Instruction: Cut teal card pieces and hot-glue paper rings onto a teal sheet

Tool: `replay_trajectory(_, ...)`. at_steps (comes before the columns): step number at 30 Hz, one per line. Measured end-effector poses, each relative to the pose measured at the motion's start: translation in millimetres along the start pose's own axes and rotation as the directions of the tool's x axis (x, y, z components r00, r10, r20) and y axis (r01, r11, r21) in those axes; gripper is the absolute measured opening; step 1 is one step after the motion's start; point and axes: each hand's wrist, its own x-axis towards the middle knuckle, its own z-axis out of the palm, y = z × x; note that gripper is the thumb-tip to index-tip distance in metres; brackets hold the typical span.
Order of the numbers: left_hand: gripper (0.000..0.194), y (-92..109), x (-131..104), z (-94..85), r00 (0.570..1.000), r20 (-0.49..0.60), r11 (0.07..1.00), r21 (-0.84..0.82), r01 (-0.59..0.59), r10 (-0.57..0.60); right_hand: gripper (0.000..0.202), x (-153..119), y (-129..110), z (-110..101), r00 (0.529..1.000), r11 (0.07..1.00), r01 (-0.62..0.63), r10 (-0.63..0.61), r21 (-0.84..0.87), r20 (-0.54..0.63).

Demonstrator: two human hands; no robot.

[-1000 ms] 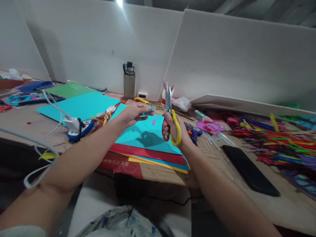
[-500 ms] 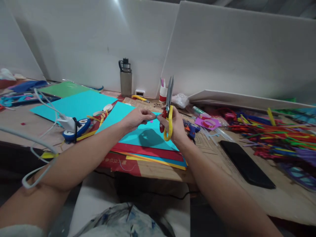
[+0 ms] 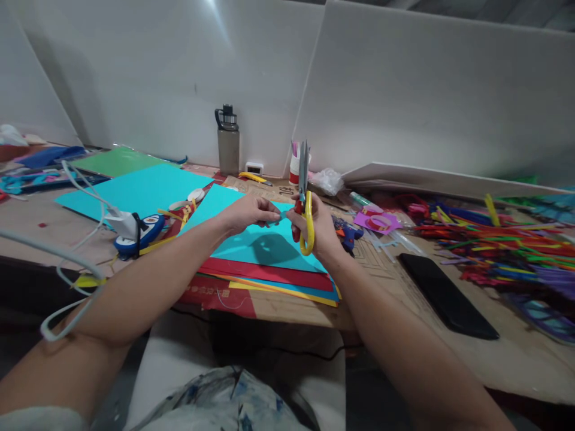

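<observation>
My right hand is closed around a pair of scissors with red and yellow handles, blades pointing up and away. Between my two hands is a small teal piece, its exact shape too small to make out. The fingertips of my left hand pinch it from the left, and the right fingertips are at its other end. Both hands hover above a turquoise sheet, where their shadow falls. Beneath it lie red, blue and yellow sheets.
A water bottle stands at the back beside a yellow utility knife. To the right are a glue gun, a black phone and a heap of pipe cleaners. A white cable loops near my left arm.
The scissors' blades have tilted slightly to the left in my right hand. More of the teal piece shows between my fingertips. A small pink spot below it is out of sight.
</observation>
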Motion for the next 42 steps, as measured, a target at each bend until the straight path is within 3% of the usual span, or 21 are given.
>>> replay_trajectory(3,0.021,-6.7,5.1,-3.9,0.998,-0.058,0.997,-0.073,0.033,-0.037,0.046,1.8,1.6,-2.2,0.996,0.994,-0.086,0.085,-0.071,-0.026)
replay_trajectory(6,0.018,-12.6,10.5,-9.5,0.995,-0.076,0.986,-0.162,0.050,-0.063,0.045,5.7,4.8,-10.3,0.992,0.932,-0.125,0.109,-0.340,-0.064)
replay_trajectory(7,0.018,-13.7,11.8,-11.1,0.995,-0.079,0.982,-0.184,0.052,-0.067,0.043,6.6,5.5,-13.4,0.993,0.866,-0.118,0.093,-0.485,-0.076)
replay_trajectory(9,0.017,-14.8,13.7,-13.3,0.993,-0.087,0.975,-0.213,0.056,-0.076,0.037,7.2,5.7,-18.3,0.994,0.652,-0.106,0.055,-0.751,-0.093)
replay_trajectory(11,0.018,-15.4,14.7,-14.2,0.991,-0.103,0.969,-0.240,0.059,-0.086,0.036,5.9,5.1,-20.6,0.992,0.431,-0.128,0.072,-0.893,-0.107)
replay_trajectory(13,0.020,-16.3,15.5,-14.1,0.988,-0.130,0.962,-0.268,0.051,-0.088,0.037,3.9,4.8,-20.7,0.985,0.296,-0.145,0.138,-0.944,-0.108)
replay_trajectory(16,0.023,-17.8,16.3,-13.6,0.984,-0.154,0.953,-0.299,0.041,-0.090,0.034,2.2,5.7,-19.4,0.974,0.189,-0.118,0.213,-0.975,-0.076)
replay_trajectory(28,0.024,-18.1,16.7,-11.9,0.978,-0.194,0.938,-0.348,-0.002,-0.070,0.039,-0.9,1.1,-18.1,0.951,0.022,0.012,0.308,-1.000,0.018)
replay_trajectory(30,0.023,-16.4,15.6,-11.2,0.975,-0.218,0.947,-0.320,-0.023,-0.050,0.037,-0.7,-1.1,-17.9,0.975,0.087,-0.005,0.222,-0.996,0.015)
replay_trajectory(31,0.023,-14.9,14.6,-10.7,0.971,-0.236,0.955,-0.292,-0.039,-0.033,0.036,0.3,-2.1,-16.9,0.988,0.184,-0.008,0.154,-0.983,0.020)
replay_trajectory(34,0.024,-8.1,9.4,-8.2,0.952,-0.301,0.983,-0.151,-0.109,0.060,0.030,6.9,-3.7,-9.6,0.999,0.643,0.033,-0.022,-0.765,0.024)
replay_trajectory(36,0.023,-3.8,5.7,-5.9,0.937,-0.324,0.986,-0.050,-0.156,0.132,0.027,13.3,-3.4,-1.9,1.000,0.864,0.020,-0.026,-0.503,-0.005)
replay_trajectory(38,0.022,-1.8,3.3,-3.9,0.928,-0.320,0.980,0.012,-0.198,0.191,0.022,19.6,-2.8,6.3,0.999,0.956,-0.033,0.027,-0.293,-0.027)
replay_trajectory(42,0.022,-3.7,3.0,-2.6,0.929,-0.268,0.966,0.038,-0.255,0.256,0.015,28.7,-5.6,18.1,0.994,0.987,-0.108,0.104,-0.120,-0.038)
